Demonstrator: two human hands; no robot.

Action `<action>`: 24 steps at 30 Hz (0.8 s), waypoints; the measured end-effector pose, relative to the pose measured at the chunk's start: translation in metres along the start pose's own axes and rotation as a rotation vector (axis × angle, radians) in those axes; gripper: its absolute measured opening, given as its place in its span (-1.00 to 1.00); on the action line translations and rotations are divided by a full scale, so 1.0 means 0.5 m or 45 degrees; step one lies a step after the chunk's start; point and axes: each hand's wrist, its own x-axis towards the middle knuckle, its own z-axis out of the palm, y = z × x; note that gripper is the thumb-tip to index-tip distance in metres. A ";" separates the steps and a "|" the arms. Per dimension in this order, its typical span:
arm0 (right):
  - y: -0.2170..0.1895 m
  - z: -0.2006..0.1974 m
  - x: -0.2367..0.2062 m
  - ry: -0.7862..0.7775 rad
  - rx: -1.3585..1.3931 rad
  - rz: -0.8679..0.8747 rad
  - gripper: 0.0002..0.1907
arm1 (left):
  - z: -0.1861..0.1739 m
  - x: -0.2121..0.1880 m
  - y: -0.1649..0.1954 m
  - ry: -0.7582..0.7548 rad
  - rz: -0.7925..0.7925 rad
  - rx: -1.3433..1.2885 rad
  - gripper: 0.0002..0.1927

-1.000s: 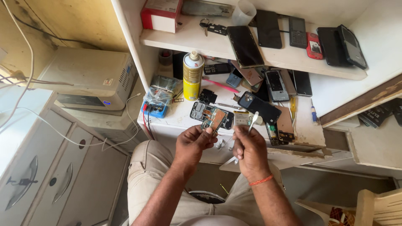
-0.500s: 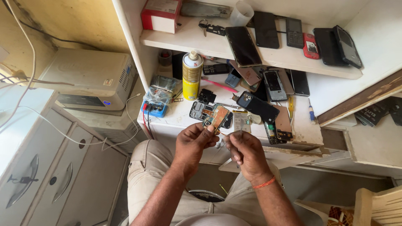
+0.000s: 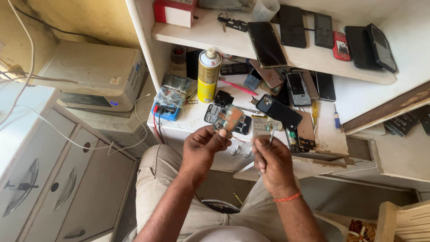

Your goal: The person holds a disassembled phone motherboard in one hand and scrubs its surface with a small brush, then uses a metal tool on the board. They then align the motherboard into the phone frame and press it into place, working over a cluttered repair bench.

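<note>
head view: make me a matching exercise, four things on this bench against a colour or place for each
Things:
1. spray can
2. circuit board
3. keys
4. bangle

Places or colours:
A. orange, on the right wrist
B. top shelf, beside the red and white box
C. yellow, upright on the worktop
D. pinched in the left hand

Pairs: 1-C, 2-D, 3-B, 4-A

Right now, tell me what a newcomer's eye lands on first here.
The two hands at centre: the left hand holds up a small circuit board, the right hand a thin metal tool. Behind them, a yellow spray can stands on the white desk, and dark phones crowd the shelf above.
</note>
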 end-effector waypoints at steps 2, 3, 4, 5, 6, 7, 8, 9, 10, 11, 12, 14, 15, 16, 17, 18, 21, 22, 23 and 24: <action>-0.009 0.010 0.004 0.061 -0.040 -0.002 -0.79 | 0.002 -0.003 -0.012 -0.102 -0.001 0.013 -0.79; -0.013 0.015 0.006 0.090 -0.061 -0.005 -0.76 | 0.002 -0.004 -0.017 -0.154 0.001 0.020 -0.78; -0.016 0.019 0.007 0.059 -0.058 -0.039 -0.76 | 0.004 -0.005 -0.022 -0.182 -0.029 0.028 -0.79; -0.017 0.023 0.008 0.027 -0.055 -0.072 -0.77 | 0.007 -0.006 -0.025 -0.210 -0.060 0.036 -0.80; -0.018 0.026 0.007 -0.005 -0.052 -0.105 -0.77 | 0.010 -0.007 -0.026 -0.236 -0.090 0.044 -0.82; -0.017 0.031 0.005 0.019 -0.144 -0.178 -0.78 | 0.012 -0.008 -0.024 -0.261 -0.071 0.076 -0.77; -0.016 0.035 0.000 0.043 -0.236 -0.251 -0.79 | 0.014 -0.010 -0.020 -0.284 -0.051 0.108 -0.73; -0.016 0.040 -0.003 0.066 -0.327 -0.323 -0.80 | 0.018 -0.011 -0.015 -0.306 -0.031 0.141 -0.68; -0.015 0.045 -0.006 0.134 -0.635 -0.604 -0.83 | 0.026 -0.012 -0.010 -0.266 -0.134 -0.100 -0.63; -0.014 0.051 -0.015 0.201 -0.942 -0.886 -0.86 | 0.040 -0.011 -0.004 -0.224 -0.235 -0.341 -0.56; -0.014 0.058 -0.021 0.269 -1.248 -1.170 -0.87 | 0.049 -0.011 0.003 -0.180 -0.334 -0.582 -0.47; -0.018 0.069 -0.033 -0.025 -1.246 -1.200 -0.81 | 0.050 -0.028 0.024 -0.281 -0.400 -0.917 -0.30; -0.020 0.075 -0.039 -0.172 -1.243 -1.209 -0.75 | 0.053 -0.032 0.033 -0.332 -0.432 -1.086 -0.20; -0.021 0.081 -0.044 -0.190 -1.279 -1.205 -0.75 | 0.056 -0.034 0.041 -0.319 -0.409 -1.111 -0.20; -0.019 0.088 -0.051 -0.208 -1.314 -1.202 -0.74 | 0.059 -0.034 0.047 -0.305 -0.385 -1.136 -0.19; -0.017 0.094 -0.056 -0.227 -1.347 -1.200 -0.73 | 0.061 -0.033 0.053 -0.291 -0.359 -1.161 -0.19; -0.012 0.095 -0.067 -0.216 -1.074 -1.190 -0.73 | 0.053 -0.036 0.066 -0.263 -0.340 -1.187 -0.16; -0.010 0.092 -0.069 -0.109 -1.036 -1.140 -0.76 | 0.049 -0.037 0.069 -0.261 -0.344 -1.191 -0.15; -0.009 0.086 -0.069 -0.002 -0.999 -1.087 -0.79 | 0.045 -0.038 0.071 -0.261 -0.349 -1.194 -0.14; -0.008 0.079 -0.068 0.106 -0.963 -1.033 -0.81 | 0.042 -0.038 0.074 -0.264 -0.356 -1.197 -0.13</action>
